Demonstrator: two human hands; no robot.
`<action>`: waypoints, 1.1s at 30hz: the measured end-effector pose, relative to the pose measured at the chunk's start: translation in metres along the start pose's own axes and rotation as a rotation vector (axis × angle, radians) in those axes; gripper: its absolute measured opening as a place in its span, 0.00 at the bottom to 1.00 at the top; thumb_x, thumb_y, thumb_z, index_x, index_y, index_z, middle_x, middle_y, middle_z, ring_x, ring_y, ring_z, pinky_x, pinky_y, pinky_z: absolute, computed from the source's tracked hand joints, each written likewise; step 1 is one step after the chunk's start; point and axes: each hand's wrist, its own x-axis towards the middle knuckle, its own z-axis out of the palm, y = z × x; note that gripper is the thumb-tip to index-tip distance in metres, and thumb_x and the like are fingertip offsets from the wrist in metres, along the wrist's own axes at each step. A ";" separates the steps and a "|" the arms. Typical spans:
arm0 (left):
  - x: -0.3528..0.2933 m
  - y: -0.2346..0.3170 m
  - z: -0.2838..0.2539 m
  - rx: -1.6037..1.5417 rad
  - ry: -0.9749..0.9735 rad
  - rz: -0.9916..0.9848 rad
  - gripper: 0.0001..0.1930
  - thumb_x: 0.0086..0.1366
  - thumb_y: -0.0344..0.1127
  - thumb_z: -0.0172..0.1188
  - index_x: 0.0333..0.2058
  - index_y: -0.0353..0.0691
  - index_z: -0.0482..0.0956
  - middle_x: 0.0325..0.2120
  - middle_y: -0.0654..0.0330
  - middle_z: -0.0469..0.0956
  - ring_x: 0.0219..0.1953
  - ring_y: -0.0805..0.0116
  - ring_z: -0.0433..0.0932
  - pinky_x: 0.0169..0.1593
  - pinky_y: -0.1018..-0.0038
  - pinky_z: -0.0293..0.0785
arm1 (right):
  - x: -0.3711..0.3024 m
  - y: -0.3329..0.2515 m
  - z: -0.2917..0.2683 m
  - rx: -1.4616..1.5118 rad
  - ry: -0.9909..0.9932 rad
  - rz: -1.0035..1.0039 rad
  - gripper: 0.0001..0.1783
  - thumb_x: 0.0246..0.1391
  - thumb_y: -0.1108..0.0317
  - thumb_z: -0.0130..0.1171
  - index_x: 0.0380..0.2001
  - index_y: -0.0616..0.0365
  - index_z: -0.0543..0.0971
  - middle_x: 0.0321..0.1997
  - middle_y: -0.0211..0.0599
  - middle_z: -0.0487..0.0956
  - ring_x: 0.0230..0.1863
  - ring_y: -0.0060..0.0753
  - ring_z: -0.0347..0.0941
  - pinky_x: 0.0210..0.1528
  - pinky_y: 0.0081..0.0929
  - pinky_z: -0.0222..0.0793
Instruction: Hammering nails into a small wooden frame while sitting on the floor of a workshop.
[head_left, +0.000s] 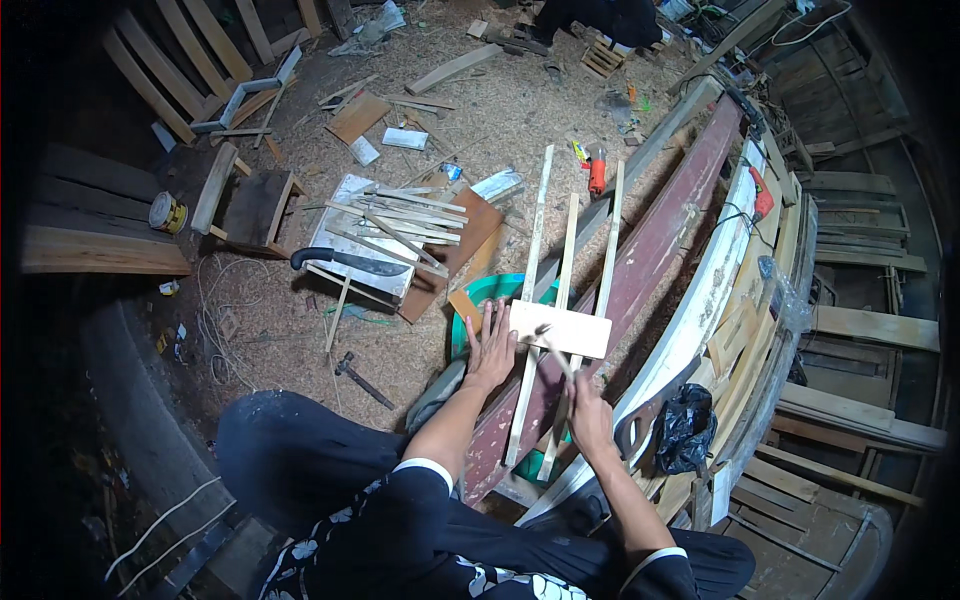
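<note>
A pale rectangular board [590, 333] lies across three thin wooden strips [543, 215], which rest on a long dark-red plank [655, 240]. At the board's left end my left hand [490, 352] is open, its fingers stretched out and touching the edge. My right hand [588, 415] is closed round the handle of a hammer [556, 352]; the small dark head is over the board's middle, and whether it touches the wood I cannot tell. Under the strips, partly hidden, sits a green tub [460, 335] with an orange-brown wood piece [465, 308] at its rim.
Left of the tub, a machete [355, 263] and a pile of thin strips [420, 215] lie on a low stand. A second hammer [362, 380] is on the shavings-covered floor. Beyond the board stands a red-orange bottle [597, 172]. To the right are a black plastic bag [686, 428] and stacked planks [840, 400].
</note>
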 end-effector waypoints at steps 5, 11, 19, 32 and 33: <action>0.001 -0.007 -0.001 -0.049 -0.002 -0.006 0.32 0.76 0.43 0.34 0.74 0.39 0.41 0.76 0.57 0.39 0.77 0.56 0.33 0.73 0.41 0.22 | -0.001 0.008 0.003 -0.103 0.055 -0.014 0.19 0.70 0.58 0.47 0.55 0.59 0.73 0.35 0.59 0.80 0.30 0.66 0.77 0.30 0.55 0.73; 0.000 -0.012 0.006 -0.056 0.094 0.020 0.30 0.76 0.43 0.35 0.73 0.39 0.48 0.76 0.59 0.40 0.77 0.56 0.37 0.72 0.39 0.23 | 0.000 0.015 0.009 -0.246 0.073 -0.230 0.18 0.65 0.60 0.56 0.55 0.55 0.75 0.32 0.46 0.79 0.26 0.52 0.78 0.25 0.45 0.73; 0.003 -0.007 0.001 -0.115 0.043 -0.024 0.30 0.76 0.44 0.34 0.73 0.41 0.49 0.76 0.61 0.42 0.77 0.56 0.39 0.73 0.40 0.22 | -0.003 0.034 0.010 -0.292 0.071 -0.229 0.20 0.65 0.60 0.55 0.57 0.50 0.75 0.29 0.44 0.76 0.20 0.51 0.76 0.22 0.44 0.72; -0.001 -0.009 -0.001 -0.118 0.066 -0.020 0.28 0.77 0.42 0.34 0.72 0.44 0.52 0.76 0.64 0.42 0.77 0.57 0.39 0.73 0.41 0.23 | 0.004 0.011 -0.009 -0.150 0.163 -0.255 0.19 0.66 0.58 0.52 0.57 0.48 0.76 0.29 0.49 0.79 0.26 0.55 0.79 0.26 0.48 0.73; -0.003 -0.009 -0.002 -0.126 0.015 -0.040 0.29 0.77 0.43 0.32 0.73 0.47 0.48 0.76 0.62 0.42 0.77 0.56 0.38 0.73 0.41 0.22 | -0.001 0.015 -0.003 -0.231 0.075 -0.217 0.19 0.66 0.58 0.52 0.58 0.48 0.76 0.29 0.49 0.79 0.26 0.54 0.79 0.26 0.48 0.73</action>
